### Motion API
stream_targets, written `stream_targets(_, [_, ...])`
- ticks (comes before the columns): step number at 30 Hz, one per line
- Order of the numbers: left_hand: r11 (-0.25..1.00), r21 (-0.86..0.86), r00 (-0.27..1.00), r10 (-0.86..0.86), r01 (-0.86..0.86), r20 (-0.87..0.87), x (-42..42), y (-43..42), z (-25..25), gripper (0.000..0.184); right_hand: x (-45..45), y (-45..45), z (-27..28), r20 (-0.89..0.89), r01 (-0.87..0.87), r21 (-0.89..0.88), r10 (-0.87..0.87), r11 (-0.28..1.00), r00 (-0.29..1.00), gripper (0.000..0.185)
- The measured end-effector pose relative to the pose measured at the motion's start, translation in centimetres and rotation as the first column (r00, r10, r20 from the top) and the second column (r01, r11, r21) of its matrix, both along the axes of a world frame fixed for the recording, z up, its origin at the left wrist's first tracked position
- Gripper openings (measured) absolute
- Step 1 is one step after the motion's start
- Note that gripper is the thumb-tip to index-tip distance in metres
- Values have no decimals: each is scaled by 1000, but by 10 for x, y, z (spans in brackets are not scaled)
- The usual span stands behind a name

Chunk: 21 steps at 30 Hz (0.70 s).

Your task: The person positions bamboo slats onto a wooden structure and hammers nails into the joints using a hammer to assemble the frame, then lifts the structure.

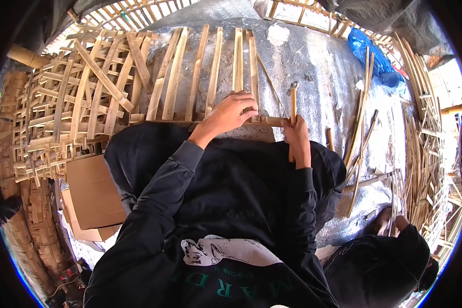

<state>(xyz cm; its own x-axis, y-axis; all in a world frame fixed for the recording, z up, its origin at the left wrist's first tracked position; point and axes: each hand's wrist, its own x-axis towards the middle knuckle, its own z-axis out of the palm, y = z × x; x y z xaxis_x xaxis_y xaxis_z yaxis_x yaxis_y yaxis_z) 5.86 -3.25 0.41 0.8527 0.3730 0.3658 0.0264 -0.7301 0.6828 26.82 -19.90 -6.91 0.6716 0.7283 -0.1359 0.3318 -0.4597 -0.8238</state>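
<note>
The right hand [296, 132] is closed around a slim hammer with pale wooden handle and small metal head [293, 105]; the fingers wrap the handle, and the head points away from the body. The left hand [233, 110] is lying over the near ends of a row of long, flat, yellowish bamboo slats [196, 72], with its fingers bent. Whether these fingers pinch something, I cannot tell. The slats lie almost parallel, with gaps between them, and their near ends meet a straight bamboo crosspiece [178, 122] in front of the knees.

Under them is a wrinkled, silvery, shiny sheet [313, 66]. At the left there is a rough lattice of crossed bamboo strips [41, 102], and below it a smooth brown cardboard box [95, 190]. At the right are thin bamboo sticks [361, 113], a crumpled blue plastic sheet [373, 61], and another person in dark clothes [377, 267].
</note>
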Motion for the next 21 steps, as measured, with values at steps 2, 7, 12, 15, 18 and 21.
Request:
stream_targets(2, [1000,-6,1000,7,-7,-14,0,0,-2,14,0,0,-2,11,2,7,-2,1000,1000,24])
stream_targets(7, [1000,-18,1000,2,-3,-14,0,1,-2,12,2,1,-5,34,6,-3,-6,1000,999,24])
stream_targets(12, [1000,-22,1000,6,-6,-22,-1,0,-1,12,3,0,-10,27,-4,27,3,1000,1000,24])
stream_targets(15, [998,-68,999,5,-7,-37,0,-1,0,12,5,1,-13,7,-14,35,14,999,1000,24])
stream_targets(18, [997,-79,1000,1,-3,-29,0,0,0,12,4,0,-11,7,-15,33,15,999,1000,24])
stream_targets(21, [996,-93,1000,2,-5,-26,0,-1,1,12,2,0,-8,31,-6,19,5,1000,1000,24])
